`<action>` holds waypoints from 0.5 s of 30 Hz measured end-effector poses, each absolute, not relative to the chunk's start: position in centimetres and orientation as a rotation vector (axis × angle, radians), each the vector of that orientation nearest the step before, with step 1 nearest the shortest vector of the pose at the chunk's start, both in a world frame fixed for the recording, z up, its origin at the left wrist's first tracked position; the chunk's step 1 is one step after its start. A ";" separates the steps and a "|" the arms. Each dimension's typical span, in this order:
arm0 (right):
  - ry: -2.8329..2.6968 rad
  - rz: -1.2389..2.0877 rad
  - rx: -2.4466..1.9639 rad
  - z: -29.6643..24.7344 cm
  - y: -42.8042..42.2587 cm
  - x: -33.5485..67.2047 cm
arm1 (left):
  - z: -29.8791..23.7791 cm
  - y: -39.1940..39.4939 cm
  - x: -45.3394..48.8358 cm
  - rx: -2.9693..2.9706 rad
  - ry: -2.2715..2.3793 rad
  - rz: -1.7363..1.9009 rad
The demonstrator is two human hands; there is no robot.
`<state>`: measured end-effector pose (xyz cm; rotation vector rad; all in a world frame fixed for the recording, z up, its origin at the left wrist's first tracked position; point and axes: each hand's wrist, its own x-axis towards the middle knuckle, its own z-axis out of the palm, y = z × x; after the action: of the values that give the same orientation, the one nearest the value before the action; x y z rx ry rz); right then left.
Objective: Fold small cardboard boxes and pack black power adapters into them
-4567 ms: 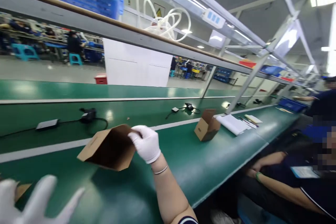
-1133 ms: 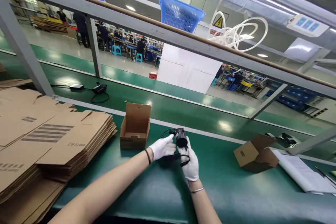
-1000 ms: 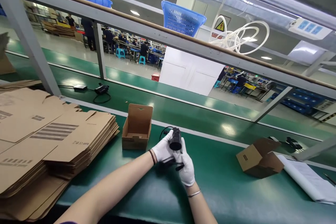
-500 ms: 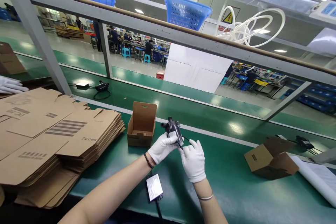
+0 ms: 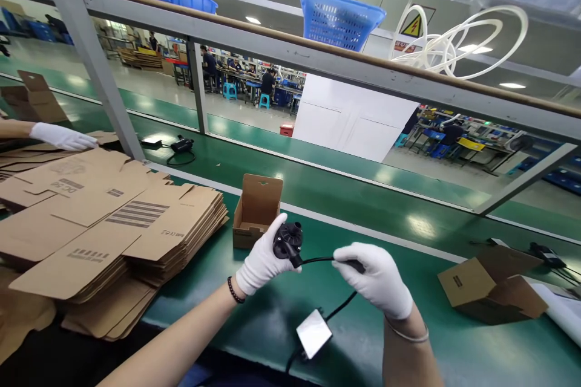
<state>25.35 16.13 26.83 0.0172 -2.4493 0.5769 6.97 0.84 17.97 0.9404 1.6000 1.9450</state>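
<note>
My left hand [image 5: 265,263], in a white glove, is closed round a small black pump [image 5: 289,240] whose round, ported face is turned up toward me. From the pump a black cable [image 5: 318,259] runs right into my gloved right hand [image 5: 374,275], which pinches it. The cable comes out below that hand and leads down to a flat box with a silvery-white top [image 5: 314,334], close to the bench's front edge. Just behind my left hand stands an open brown carton [image 5: 257,202] with its lid raised.
Flattened cartons [image 5: 136,217] are stacked at left, with a co-worker's gloved hand [image 5: 63,136] on their far end. Another open carton [image 5: 492,284] lies at right. Beyond the bench, a second pump [image 5: 182,144] rests on the green belt [image 5: 318,166]. A metal shelf rail [image 5: 254,33] crosses above.
The pump has turned so its round face shows. My right hand has moved right along the cable, away from the pump. The silvery box has shifted right; the co-worker's hand reaches further in.
</note>
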 end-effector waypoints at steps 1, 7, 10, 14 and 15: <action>-2.470 0.578 0.096 27.7 15.7 24.4 | 17.8 0.5 7.1 0.998 1.632 1.818; -2.589 0.924 0.036 27.5 14.7 17.1 | 18.1 0.3 8.2 1.523 1.691 1.469; -2.555 0.994 -0.196 25.4 15.1 15.5 | 17.4 0.5 7.7 1.677 1.978 1.648; -2.514 0.846 -0.132 23.6 14.0 16.2 | 15.8 0.8 6.1 1.733 2.347 2.009; -2.552 0.813 -0.091 23.5 13.3 16.5 | 15.5 0.9 5.9 1.678 2.399 2.053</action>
<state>16.51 13.30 23.47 -0.0911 -2.5521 0.8133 5.87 0.90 15.55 1.6776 2.3991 2.0528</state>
